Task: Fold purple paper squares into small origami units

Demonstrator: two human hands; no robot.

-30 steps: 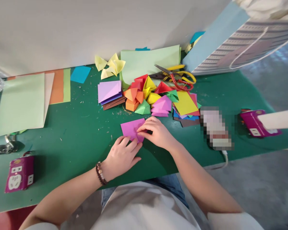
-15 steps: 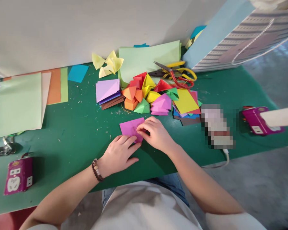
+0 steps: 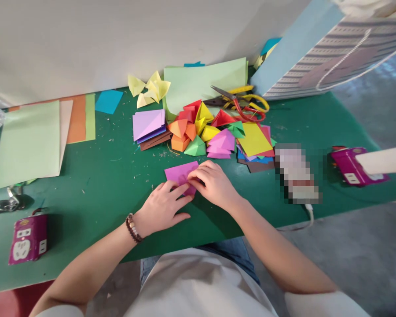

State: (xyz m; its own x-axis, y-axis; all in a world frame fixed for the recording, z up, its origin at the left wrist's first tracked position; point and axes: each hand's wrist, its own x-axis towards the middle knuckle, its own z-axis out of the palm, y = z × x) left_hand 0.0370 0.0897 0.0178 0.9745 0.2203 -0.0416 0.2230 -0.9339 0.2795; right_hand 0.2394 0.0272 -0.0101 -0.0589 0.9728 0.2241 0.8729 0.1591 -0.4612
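A small magenta sheet of paper (image 3: pixel 178 172) lies on the green table in front of me. My left hand (image 3: pixel 162 208), with a beaded bracelet at the wrist, rests its spread fingertips flat on the paper's near edge. At the right side of the sheet, my right hand (image 3: pixel 217 186) has thumb and index finger pinched together on the paper. Just beyond are folded paper pieces: pink ones (image 3: pixel 221 143), a green one (image 3: pixel 196 146), orange ones (image 3: pixel 180 141) and yellow ones (image 3: pixel 210 133).
Paper stacks lie at mid-left (image 3: pixel 148 124) and mid-right (image 3: pixel 254 138). Scissors (image 3: pixel 239 103) rest on pale green sheets (image 3: pixel 201 79). A phone (image 3: pixel 297 174) with a cable lies right. Purple power boxes (image 3: pixel 28 237) stand at both ends; a striped paper bag (image 3: pixel 317 57) is back right.
My left hand has shifted slightly left and up over the paper, its fingers a little more spread. The right hand keeps its pinch. The view has shifted slightly.
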